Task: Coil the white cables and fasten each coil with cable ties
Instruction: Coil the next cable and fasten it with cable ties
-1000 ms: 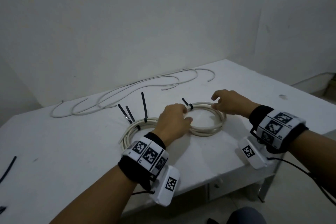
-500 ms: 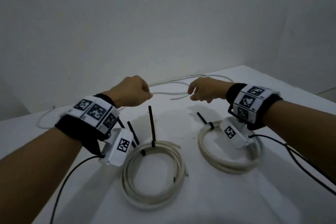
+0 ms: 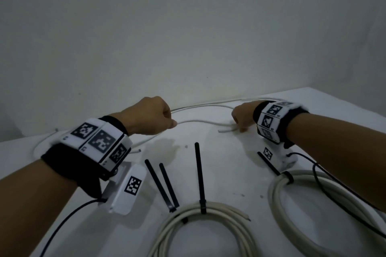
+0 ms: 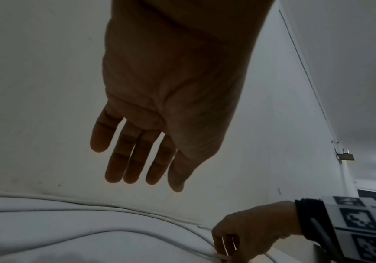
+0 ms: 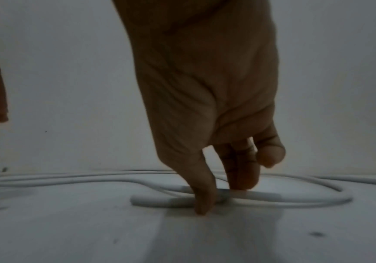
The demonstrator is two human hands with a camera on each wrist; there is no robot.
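Right hand (image 5: 207, 106) pinches the loose cable (image 5: 158, 202) end; left hand (image 4: 166, 99) hovers spread.

white cables (image 3: 200, 122), black cable ties (image 3: 199, 175)

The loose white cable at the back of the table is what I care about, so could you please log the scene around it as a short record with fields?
loose cable: uncoiled, lying along the back of the table
right hand: fingertips on the cable's end, thumb and fingers either side of it
left hand: above the cable, fingers straight in the left wrist view, holding nothing
left coil: tied, black ties sticking up
right coil: tied, one black tie visible
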